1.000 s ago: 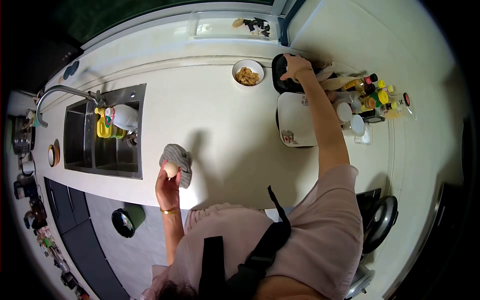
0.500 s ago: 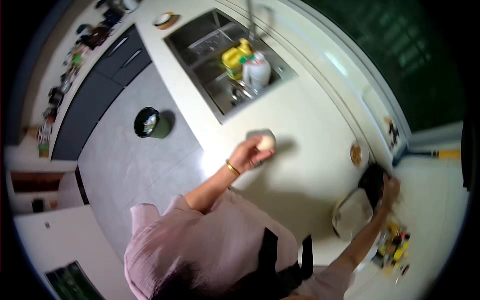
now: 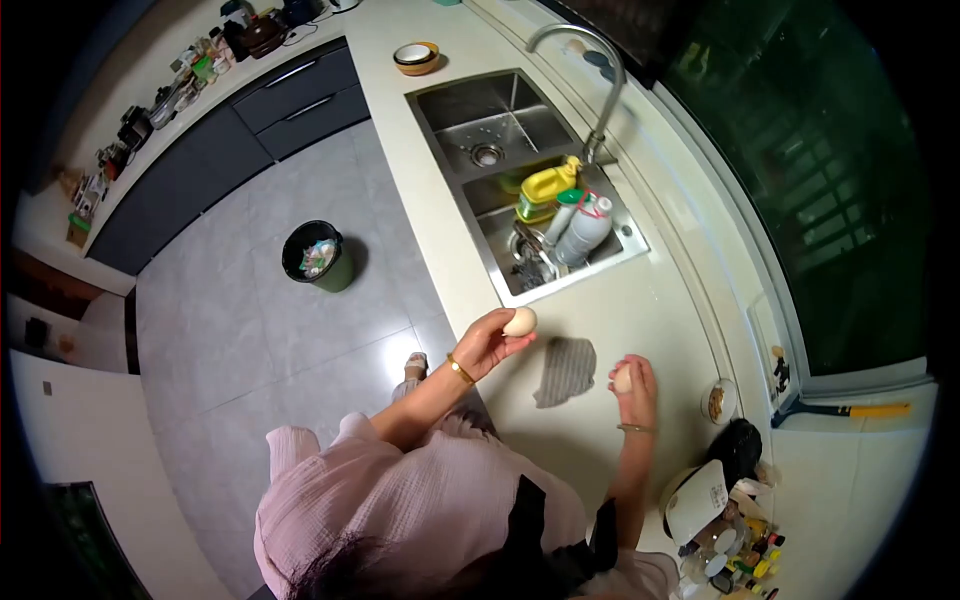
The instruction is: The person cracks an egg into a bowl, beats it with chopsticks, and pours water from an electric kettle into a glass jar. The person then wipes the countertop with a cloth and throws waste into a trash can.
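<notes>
My left hand, with a gold bracelet at the wrist, is closed around a pale egg near the counter's front edge. Farther right over the counter, my right hand grips a second egg, partly covered by the fingers. Between the two hands a grey striped cloth lies flat on the counter, touched by neither.
A double sink holds a yellow bottle and a grey-white bottle. Rightward are a small dish, a black bag, a white-lidded container and several jars. A bin stands on the floor.
My right hand has come back from the black bag at the far right with an egg in it. My left hand, still holding its egg, has shifted off the grey cloth. The view has turned.
</notes>
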Action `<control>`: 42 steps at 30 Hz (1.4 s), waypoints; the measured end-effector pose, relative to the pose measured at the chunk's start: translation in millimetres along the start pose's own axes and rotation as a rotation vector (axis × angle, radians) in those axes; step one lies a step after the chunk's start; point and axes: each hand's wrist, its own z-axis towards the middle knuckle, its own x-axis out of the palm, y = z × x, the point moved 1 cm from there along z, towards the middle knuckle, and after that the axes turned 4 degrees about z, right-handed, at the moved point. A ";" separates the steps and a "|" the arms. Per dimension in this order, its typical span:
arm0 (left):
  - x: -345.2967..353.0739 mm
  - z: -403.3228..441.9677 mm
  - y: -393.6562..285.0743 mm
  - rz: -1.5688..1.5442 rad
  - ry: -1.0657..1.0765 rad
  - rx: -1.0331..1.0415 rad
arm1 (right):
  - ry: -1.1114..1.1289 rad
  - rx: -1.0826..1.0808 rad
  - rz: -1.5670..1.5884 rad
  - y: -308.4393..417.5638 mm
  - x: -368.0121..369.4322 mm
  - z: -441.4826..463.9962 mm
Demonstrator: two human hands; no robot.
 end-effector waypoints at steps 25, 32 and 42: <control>-237.4 -66.6 -371.9 -0.318 -0.297 0.632 | 0.574 0.334 -0.284 -107.7 497.8 190.2; -270.2 -12.4 -462.5 -0.276 -0.361 0.658 | 0.628 0.295 -0.134 -111.1 557.4 299.9; -276.7 59.0 -566.0 -0.133 -0.461 0.668 | 0.658 0.300 -0.181 -111.3 664.7 390.3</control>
